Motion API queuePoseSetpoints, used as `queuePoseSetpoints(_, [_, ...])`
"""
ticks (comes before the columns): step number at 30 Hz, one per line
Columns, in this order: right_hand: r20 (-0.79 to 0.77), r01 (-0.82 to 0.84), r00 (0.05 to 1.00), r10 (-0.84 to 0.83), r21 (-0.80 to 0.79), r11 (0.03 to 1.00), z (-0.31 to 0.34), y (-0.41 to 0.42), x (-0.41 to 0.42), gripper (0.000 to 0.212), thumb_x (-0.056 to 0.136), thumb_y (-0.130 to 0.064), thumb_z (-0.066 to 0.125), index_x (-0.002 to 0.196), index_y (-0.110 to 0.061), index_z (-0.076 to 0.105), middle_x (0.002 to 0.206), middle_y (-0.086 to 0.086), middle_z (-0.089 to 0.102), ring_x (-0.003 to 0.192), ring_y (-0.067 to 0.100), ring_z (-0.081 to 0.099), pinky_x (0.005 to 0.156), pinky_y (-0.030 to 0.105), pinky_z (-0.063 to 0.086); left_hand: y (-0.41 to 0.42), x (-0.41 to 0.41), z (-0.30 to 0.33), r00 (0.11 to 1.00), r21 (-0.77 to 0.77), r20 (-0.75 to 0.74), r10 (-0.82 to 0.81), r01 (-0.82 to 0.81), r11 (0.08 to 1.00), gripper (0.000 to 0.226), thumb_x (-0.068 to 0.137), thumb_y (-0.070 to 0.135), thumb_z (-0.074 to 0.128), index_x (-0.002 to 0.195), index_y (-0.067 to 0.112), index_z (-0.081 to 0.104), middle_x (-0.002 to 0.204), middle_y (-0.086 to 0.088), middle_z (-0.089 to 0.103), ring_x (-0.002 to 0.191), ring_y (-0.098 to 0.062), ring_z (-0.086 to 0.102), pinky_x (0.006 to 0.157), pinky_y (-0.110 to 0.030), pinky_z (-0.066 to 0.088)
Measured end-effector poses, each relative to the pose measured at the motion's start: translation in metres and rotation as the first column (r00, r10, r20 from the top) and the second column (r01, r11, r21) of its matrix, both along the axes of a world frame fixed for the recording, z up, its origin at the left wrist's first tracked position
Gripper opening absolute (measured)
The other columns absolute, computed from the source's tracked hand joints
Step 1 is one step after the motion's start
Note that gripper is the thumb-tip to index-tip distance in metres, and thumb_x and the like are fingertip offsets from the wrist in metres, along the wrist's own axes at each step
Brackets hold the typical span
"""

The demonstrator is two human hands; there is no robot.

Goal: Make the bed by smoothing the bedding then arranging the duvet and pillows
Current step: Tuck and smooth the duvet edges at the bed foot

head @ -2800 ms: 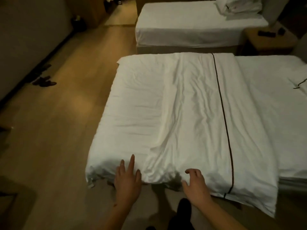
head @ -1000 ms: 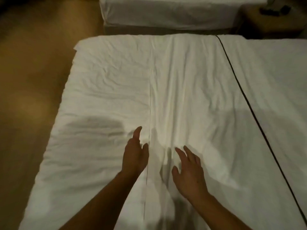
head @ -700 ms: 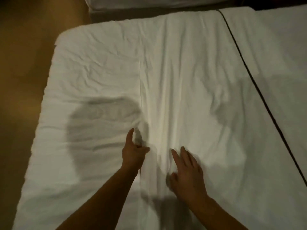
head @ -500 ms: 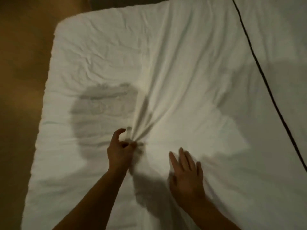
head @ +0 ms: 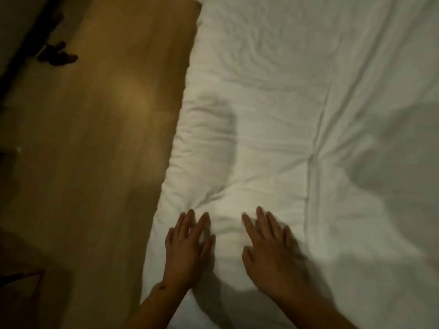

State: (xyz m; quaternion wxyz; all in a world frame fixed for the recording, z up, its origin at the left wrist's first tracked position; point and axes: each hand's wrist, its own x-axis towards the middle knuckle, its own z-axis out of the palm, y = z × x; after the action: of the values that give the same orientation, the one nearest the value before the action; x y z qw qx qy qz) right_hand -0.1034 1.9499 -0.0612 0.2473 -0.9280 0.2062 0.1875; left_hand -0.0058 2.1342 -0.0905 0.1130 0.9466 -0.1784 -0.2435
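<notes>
Since half a second ago the pinched fold has been released and both hands laid flat near the duvet's [head: 273,138] left edge.

The left hand [head: 190,245] and right hand [head: 270,250] are spread, fingers straight, nothing gripped. The duvet covers the bed beside the floor [head: 95,138]. Wrinkles are probably best swept outward with even palm pressure, and the central crease [head: 316,138] flattened without bunching.

— How do the hands lie?
— Left hand [head: 188,248] and right hand [head: 268,250] are both flat, palms down, fingers straight and slightly spread.
— And the arms?
— Bare forearms reach forward, side by side.
</notes>
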Motion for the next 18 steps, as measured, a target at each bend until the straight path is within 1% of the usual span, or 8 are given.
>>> queuePoseSetpoints(2, [-0.021, -0.026, 0.999, 0.026, 0.003, 1.000, -0.002, 0.049, 0.019, 0.071, 0.095, -0.043, 0.035, 0.154, -0.041, -0.005, 0.163, -0.003, -0.017, 0.151, 0.021, -0.012, 0.121, 0.053, 0.000, 0.062, 0.004, -0.013, 0.987, -0.047, -0.081, 0.140, -0.144, 0.988, 0.066, 0.089, 0.078, 0.014, 0.150, 0.055, 0.010, 0.166, 0.010, 0.004, 0.153, -0.017, 0.005, 0.121, -0.046, 0.011])
queuePoseSetpoints(4, [-0.040, -0.025, 0.999, 0.025, -0.005, 1.000, -0.004, 0.096, 0.037, 0.069, 0.097, -0.045, 0.033, 0.154, -0.040, -0.004, 0.164, -0.001, -0.018, 0.151, 0.022, -0.014, 0.120, 0.053, -0.002, 0.109, 0.006, -0.018, 0.924, -0.086, -0.216, 0.316, -0.340, 0.937, 0.064, 0.090, 0.078, 0.025, 0.148, 0.057, 0.007, 0.166, 0.009, 0.010, 0.152, -0.020, 0.014, 0.122, -0.048, 0.017])
queuePoseSetpoints(8, [-0.022, -0.177, 0.984, 0.176, -0.036, 0.984, -0.012, 0.195, 0.066, 0.069, 0.093, -0.048, 0.035, 0.155, -0.038, 0.006, 0.165, 0.002, -0.006, 0.152, 0.024, -0.005, 0.120, 0.055, 0.000, 0.190, -0.004, -0.022, 0.687, -0.090, -0.446, 0.573, -0.672, 0.735, 0.078, 0.085, 0.076, 0.036, 0.153, 0.041, 0.023, 0.161, 0.004, 0.027, 0.146, -0.025, 0.032, 0.117, -0.046, 0.028])
queuePoseSetpoints(10, [-0.025, -0.278, 0.961, 0.277, -0.066, 0.958, -0.023, 0.245, 0.084, 0.070, 0.089, -0.049, 0.038, 0.155, -0.037, 0.015, 0.165, 0.003, 0.007, 0.151, 0.024, 0.007, 0.119, 0.054, 0.001, 0.233, -0.010, -0.043, 0.489, -0.049, -0.543, 0.682, -0.830, 0.556, 0.090, 0.073, 0.087, 0.037, 0.150, 0.042, 0.030, 0.155, 0.000, 0.039, 0.138, -0.026, 0.043, 0.113, -0.047, 0.037])
queuePoseSetpoints(12, [-0.046, -0.324, 0.946, 0.321, -0.079, 0.943, -0.031, 0.266, 0.094, 0.070, 0.087, -0.049, 0.038, 0.154, -0.035, 0.020, 0.164, 0.004, 0.015, 0.150, 0.025, 0.015, 0.118, 0.054, 0.001, 0.244, -0.017, -0.061, 0.389, -0.058, -0.620, 0.682, -0.889, 0.455, 0.077, 0.085, 0.073, 0.047, 0.152, 0.044, 0.023, 0.155, 0.000, 0.040, 0.137, -0.027, 0.045, 0.110, -0.050, 0.041])
queuePoseSetpoints(13, [-0.053, -0.374, 0.927, 0.371, -0.090, 0.923, -0.040, 0.279, 0.101, 0.070, 0.086, -0.048, 0.038, 0.153, -0.035, 0.021, 0.164, 0.005, 0.014, 0.150, 0.025, 0.015, 0.118, 0.054, 0.001, 0.253, -0.020, -0.077, 0.310, -0.046, -0.662, 0.683, -0.926, 0.375, 0.073, 0.090, 0.064, 0.051, 0.153, 0.043, 0.021, 0.154, 0.000, 0.042, 0.137, -0.027, 0.046, 0.110, -0.051, 0.041])
queuePoseSetpoints(15, [-0.084, -0.480, 0.877, 0.474, -0.094, 0.872, -0.073, 0.308, 0.119, 0.071, 0.086, -0.046, 0.043, 0.153, -0.035, 0.022, 0.165, 0.005, 0.011, 0.150, 0.025, 0.015, 0.118, 0.055, 0.003, 0.272, -0.025, -0.123, 0.116, 0.000, -0.733, 0.671, -0.985, 0.171, 0.077, 0.085, 0.065, 0.058, 0.151, 0.042, 0.027, 0.149, -0.001, 0.049, 0.132, -0.025, 0.051, 0.109, -0.050, 0.042])
queuePoseSetpoints(18, [-0.157, -0.542, 0.837, 0.524, -0.114, 0.832, -0.122, 0.334, 0.147, 0.074, 0.088, -0.045, 0.049, 0.153, -0.035, 0.015, 0.165, 0.005, 0.003, 0.150, 0.025, 0.011, 0.118, 0.057, 0.005, 0.280, -0.030, -0.184, -0.031, 0.026, -0.783, 0.621, -1.000, -0.017, 0.079, 0.075, 0.070, 0.064, 0.144, 0.038, 0.041, 0.139, 0.000, 0.058, 0.116, -0.013, 0.061, 0.099, -0.030, 0.051])
